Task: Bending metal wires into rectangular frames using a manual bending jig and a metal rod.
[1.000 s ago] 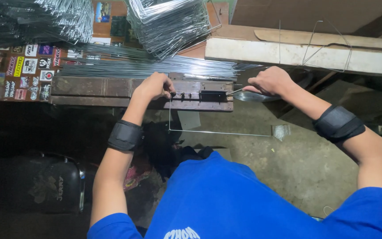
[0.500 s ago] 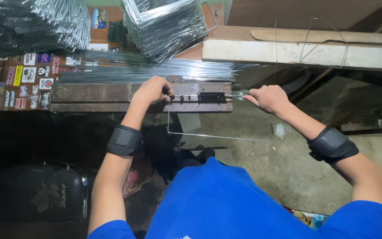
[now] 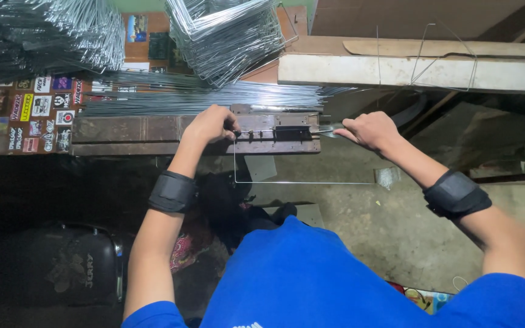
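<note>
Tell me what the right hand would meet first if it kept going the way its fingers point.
The right hand points left along the bench, closed on a lever handle. Straight on, it would probably first meet the dark metal bending jig on the wooden block; beyond that sits the left hand. Depth is unclear.

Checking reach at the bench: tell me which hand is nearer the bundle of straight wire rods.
Left. The left hand rests on the wooden jig just below the bundle of straight wire rods; the right hand sits off the jig's right end, farther away.
</note>
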